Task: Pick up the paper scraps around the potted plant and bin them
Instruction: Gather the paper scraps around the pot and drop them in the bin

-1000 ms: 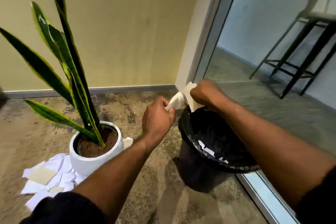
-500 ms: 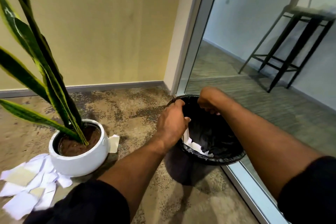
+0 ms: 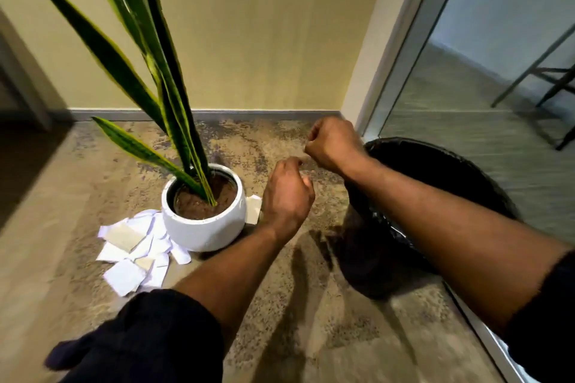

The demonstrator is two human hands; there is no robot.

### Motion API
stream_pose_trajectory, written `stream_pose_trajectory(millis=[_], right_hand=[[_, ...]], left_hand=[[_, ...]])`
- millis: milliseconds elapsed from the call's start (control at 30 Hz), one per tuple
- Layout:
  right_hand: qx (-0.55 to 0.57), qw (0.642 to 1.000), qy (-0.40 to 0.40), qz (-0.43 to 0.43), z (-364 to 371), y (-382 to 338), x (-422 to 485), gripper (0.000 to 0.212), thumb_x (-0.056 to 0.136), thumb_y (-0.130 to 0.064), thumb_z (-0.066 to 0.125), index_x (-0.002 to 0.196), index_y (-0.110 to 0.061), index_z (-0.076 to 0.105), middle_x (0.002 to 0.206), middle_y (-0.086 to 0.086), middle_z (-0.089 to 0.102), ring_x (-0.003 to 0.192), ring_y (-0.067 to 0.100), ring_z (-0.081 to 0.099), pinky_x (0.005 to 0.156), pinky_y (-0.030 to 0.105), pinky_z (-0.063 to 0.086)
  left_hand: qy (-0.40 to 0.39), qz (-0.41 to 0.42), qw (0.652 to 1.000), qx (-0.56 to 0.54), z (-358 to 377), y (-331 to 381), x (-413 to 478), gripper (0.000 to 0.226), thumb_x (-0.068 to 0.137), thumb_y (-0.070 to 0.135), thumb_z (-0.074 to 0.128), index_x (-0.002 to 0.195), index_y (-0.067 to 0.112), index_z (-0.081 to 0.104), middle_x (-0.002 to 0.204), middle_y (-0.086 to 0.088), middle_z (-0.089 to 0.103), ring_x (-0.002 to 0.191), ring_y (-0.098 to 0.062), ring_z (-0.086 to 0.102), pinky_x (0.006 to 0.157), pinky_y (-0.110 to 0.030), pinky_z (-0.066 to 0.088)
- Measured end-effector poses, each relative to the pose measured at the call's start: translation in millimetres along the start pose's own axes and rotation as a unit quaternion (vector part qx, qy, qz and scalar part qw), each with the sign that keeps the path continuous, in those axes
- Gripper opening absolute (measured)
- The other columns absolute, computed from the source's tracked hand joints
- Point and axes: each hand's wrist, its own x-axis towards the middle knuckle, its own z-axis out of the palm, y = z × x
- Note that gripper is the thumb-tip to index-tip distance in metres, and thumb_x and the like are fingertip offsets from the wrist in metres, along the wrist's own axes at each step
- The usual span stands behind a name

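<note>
Mottled brown floor [image 3: 93, 202] runs to a yellow wall [image 3: 264, 25], and a glass panel [image 3: 485, 78] takes up the right side of the room. The black bin [image 3: 460, 171], lined with a black bag, stands on the floor hard against that glass, its rim partly covered by the person's right forearm. Left of it sits the potted plant [image 3: 202, 214]: long green blades with yellow edges rising out of a round white pot filled with brown soil.

Both arms reach out, dark sleeves pushed up. The left hand [image 3: 287, 196] hangs over the floor between pot and bin, fingers curled loosely inward, nothing visible in it. The right hand [image 3: 333, 141] is higher and further out, just left of the bin's rim, closed into a loose fist; no paper shows in it either.

And the paper scraps [image 3: 133, 252] lie in a white heap on the floor, pressed against the pot's left front side, some overlapping. One more scrap [image 3: 252, 208] leans at the pot's right side, just behind the left wrist.
</note>
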Motion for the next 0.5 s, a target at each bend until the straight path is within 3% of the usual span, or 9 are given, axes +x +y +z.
stream_pose_trajectory(millis=[67, 233, 367, 500], right_hand=[[0.011, 1.000, -0.021, 0.005, 30, -5, -6, 0.007, 0.079, -0.010, 0.066, 0.079, -0.005, 0.071, 0.078, 0.013, 0.070, 0.074, 0.029, 0.066, 0.052, 0.027, 0.045], [0.039, 0.993, -0.093, 0.054, 98, 7, -17, 0.009, 0.083, -0.010, 0.063, 0.085, -0.005, 0.070, 0.086, 0.013, 0.070, 0.081, 0.029, 0.065, 0.061, 0.028, 0.049], [0.051, 0.988, -0.114, 0.095, 138, 17, -8, 0.009, 0.085, -0.009, 0.061, 0.087, -0.006, 0.070, 0.088, 0.012, 0.069, 0.079, 0.026, 0.065, 0.064, 0.028, 0.053], [0.055, 0.985, -0.110, 0.120, 170, 23, 12, 0.012, 0.088, -0.010, 0.060, 0.091, -0.008, 0.072, 0.088, 0.009, 0.070, 0.075, 0.021, 0.062, 0.060, 0.021, 0.044]], left_hand=[[-0.029, -0.029, 0.999, 0.017, 0, -23, -4, 0.040, 0.092, 0.019, 0.053, 0.131, 0.013, 0.053, 0.127, -0.010, 0.059, 0.117, -0.027, 0.055, 0.096, -0.037, 0.044], [-0.132, -0.081, 0.987, 0.048, 21, -73, -18, 0.027, 0.093, 0.014, 0.044, 0.116, 0.010, 0.055, 0.114, -0.015, 0.061, 0.104, -0.034, 0.059, 0.086, -0.042, 0.050], [-0.202, -0.083, 0.973, 0.072, 45, -115, -26, 0.036, 0.101, 0.016, 0.037, 0.136, 0.008, 0.045, 0.134, -0.017, 0.054, 0.122, -0.032, 0.051, 0.106, -0.042, 0.040], [-0.263, -0.085, 0.951, 0.139, 59, -151, -27, 0.053, 0.099, 0.011, 0.037, 0.150, 0.003, 0.025, 0.151, -0.023, 0.033, 0.137, -0.036, 0.035, 0.115, -0.044, 0.029]])
